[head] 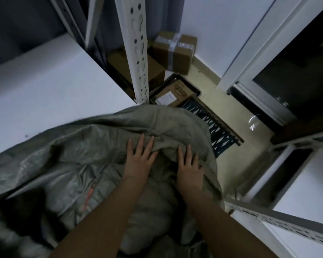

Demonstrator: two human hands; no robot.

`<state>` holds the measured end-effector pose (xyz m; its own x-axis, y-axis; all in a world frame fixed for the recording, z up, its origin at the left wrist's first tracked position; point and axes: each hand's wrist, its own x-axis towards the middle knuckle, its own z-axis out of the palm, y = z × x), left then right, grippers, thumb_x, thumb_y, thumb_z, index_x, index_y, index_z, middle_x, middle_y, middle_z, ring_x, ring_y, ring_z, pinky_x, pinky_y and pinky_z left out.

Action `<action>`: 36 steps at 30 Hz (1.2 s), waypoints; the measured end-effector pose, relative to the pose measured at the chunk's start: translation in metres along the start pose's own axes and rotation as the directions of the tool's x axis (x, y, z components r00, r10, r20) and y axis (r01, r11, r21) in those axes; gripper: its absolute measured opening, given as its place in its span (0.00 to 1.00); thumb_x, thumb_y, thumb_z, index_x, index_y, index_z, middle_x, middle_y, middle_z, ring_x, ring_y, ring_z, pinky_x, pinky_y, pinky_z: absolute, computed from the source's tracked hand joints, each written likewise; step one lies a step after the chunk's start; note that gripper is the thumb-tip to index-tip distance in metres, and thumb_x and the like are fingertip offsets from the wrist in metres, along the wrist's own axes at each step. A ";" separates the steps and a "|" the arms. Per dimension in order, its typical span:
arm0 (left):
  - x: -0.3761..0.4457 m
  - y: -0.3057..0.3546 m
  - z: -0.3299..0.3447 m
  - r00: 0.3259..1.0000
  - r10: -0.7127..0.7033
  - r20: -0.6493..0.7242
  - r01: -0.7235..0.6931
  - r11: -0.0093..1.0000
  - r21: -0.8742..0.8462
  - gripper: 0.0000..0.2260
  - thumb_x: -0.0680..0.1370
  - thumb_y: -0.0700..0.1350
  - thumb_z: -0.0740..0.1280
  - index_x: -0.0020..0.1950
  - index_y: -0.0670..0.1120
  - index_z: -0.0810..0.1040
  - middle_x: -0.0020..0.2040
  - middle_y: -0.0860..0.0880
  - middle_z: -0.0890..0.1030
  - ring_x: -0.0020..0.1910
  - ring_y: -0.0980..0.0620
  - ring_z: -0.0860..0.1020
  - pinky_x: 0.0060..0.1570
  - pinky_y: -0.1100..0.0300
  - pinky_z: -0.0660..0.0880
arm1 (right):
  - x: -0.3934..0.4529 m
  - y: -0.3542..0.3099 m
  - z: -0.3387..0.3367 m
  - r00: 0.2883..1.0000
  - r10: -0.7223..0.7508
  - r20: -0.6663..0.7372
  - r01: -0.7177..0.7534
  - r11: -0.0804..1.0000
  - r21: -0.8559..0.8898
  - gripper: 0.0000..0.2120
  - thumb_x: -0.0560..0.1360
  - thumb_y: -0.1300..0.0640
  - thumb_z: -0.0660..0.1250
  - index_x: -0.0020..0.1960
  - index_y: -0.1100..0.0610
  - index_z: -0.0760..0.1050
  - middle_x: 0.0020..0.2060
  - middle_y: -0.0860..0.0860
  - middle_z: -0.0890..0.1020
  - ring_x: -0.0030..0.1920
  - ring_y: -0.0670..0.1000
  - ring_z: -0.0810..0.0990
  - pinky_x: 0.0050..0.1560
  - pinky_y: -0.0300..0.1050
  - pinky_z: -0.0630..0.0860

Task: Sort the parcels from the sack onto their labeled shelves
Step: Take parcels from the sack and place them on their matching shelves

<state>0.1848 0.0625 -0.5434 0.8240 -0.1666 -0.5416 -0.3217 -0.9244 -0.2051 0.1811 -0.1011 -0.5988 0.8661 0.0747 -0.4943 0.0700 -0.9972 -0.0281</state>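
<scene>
A large grey-green woven sack (67,161) fills the lower left and middle of the head view, bulging and crumpled. My left hand (139,159) lies flat on a fold of its cloth with straight fingers. My right hand (189,167) rests beside it, fingers spread over the bunched cloth near the sack's right side. Pale wrapped bundles (151,207) show under my forearms in the sack's mouth. Neither hand holds a parcel.
A white shelf board (45,86) lies at the left behind a perforated white upright (138,53). Brown taped boxes (173,51) stand in the far corner, with a black tray of flat boxes (175,90) on the floor. Another white shelf (296,202) is at the right.
</scene>
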 end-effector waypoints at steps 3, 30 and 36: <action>0.008 -0.007 -0.002 1.000 0.012 -0.008 -0.012 0.999 0.053 0.37 0.78 0.61 0.57 0.78 0.53 0.39 0.75 0.42 0.30 0.74 0.33 0.34 0.68 0.31 0.38 | 0.014 0.006 -0.011 0.999 -0.049 -0.003 0.049 0.999 0.017 0.39 0.79 0.49 0.62 0.78 0.48 0.37 0.75 0.61 0.57 0.67 0.62 0.68 0.61 0.57 0.73; -0.030 -0.080 -0.182 0.738 0.037 -0.674 0.038 0.995 0.097 0.28 0.80 0.44 0.59 0.77 0.49 0.50 0.78 0.41 0.50 0.66 0.39 0.68 0.52 0.47 0.71 | -0.056 0.055 -0.256 0.846 -0.240 -0.477 0.143 0.962 -0.231 0.28 0.75 0.56 0.66 0.72 0.48 0.61 0.58 0.54 0.69 0.48 0.56 0.77 0.33 0.44 0.65; -0.036 -0.101 -0.149 0.685 0.033 -0.728 0.020 0.998 0.064 0.42 0.71 0.41 0.69 0.79 0.51 0.47 0.78 0.40 0.45 0.76 0.37 0.49 0.70 0.38 0.56 | -0.031 0.025 -0.256 0.876 -0.228 -0.426 0.201 0.974 -0.108 0.24 0.78 0.54 0.61 0.73 0.52 0.61 0.63 0.55 0.68 0.48 0.59 0.79 0.39 0.49 0.74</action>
<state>0.2571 0.1107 -0.3814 0.8933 -0.3946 0.2154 -0.3347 -0.9036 -0.2674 0.2825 -0.1260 -0.3621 0.9532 0.2969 -0.0563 0.2955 -0.9548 -0.0322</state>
